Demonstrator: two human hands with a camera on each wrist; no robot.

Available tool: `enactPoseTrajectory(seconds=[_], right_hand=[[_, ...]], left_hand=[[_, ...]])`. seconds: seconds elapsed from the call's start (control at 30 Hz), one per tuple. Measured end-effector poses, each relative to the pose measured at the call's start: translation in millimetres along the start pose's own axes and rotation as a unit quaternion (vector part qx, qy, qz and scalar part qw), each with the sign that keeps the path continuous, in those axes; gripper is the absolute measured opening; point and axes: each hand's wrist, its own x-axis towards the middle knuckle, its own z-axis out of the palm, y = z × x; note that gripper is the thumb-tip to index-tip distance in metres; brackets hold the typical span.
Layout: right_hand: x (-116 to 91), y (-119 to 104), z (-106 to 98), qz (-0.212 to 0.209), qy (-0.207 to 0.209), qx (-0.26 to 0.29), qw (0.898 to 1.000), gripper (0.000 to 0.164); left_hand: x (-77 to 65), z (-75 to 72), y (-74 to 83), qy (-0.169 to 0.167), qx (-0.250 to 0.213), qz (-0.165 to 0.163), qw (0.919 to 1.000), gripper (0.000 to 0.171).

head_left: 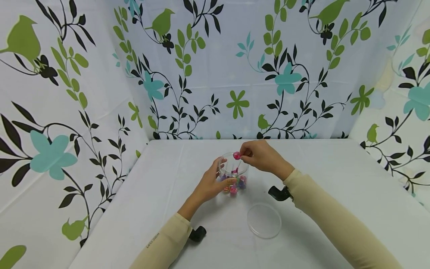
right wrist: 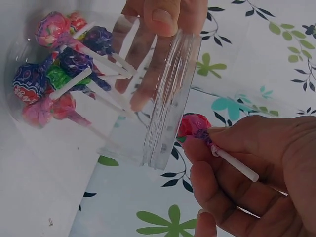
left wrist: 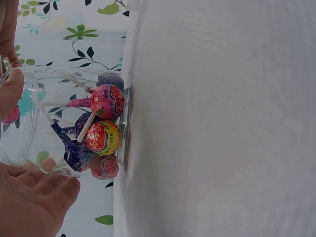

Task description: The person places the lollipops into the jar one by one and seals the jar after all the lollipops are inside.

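Note:
A clear jar [head_left: 243, 171] stands on the table, holding several wrapped lollipops [left wrist: 107, 101] with sticks pointing in various directions. My left hand [head_left: 209, 184] grips the jar's side, thumb in front and fingertips showing behind. At the rim, my right hand [head_left: 263, 156] pinches a pink-and-red wrapped lollipop [right wrist: 193, 125] between thumb and fingers just below the candy. Its white stick [right wrist: 238, 165] sticks out past the fingers in the right wrist view. This lollipop is outside the jar's mouth in that view. A round clear lid [head_left: 264, 221] lies flat nearer to me.
The white table [head_left: 336, 179] carries the jar and lid. Patterned fabric [head_left: 215, 74] with birds and leaves hangs behind the table and along both sides. Black camera mounts [head_left: 279, 193] stick out from both wrists.

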Motion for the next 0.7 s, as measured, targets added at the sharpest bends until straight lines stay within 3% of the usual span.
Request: enactPoseTrajectory(seconds=[0.43, 0.6, 0.7], right_hand=[[6.4, 0.7, 12.6, 0.02, -0.018, -0.029, 0.999, 0.004], [5.5, -3.6, 13.2, 0.001, -0.027, -0.082, 0.996, 0.011], [3.3, -6.3, 9.7, -0.012, -0.019, -0.079, 0.997, 0.011]], left_hand=[[0.2, 0.7, 0.2, -0.005, -0.007, 0.013, 0.9999, 0.092], [0.3, 0.8, -0.7, -0.004, -0.006, 0.016, 0.9998, 0.093], [0.4, 0.2, -1.2, 0.0, -0.003, 0.017, 0.9998, 0.093]])
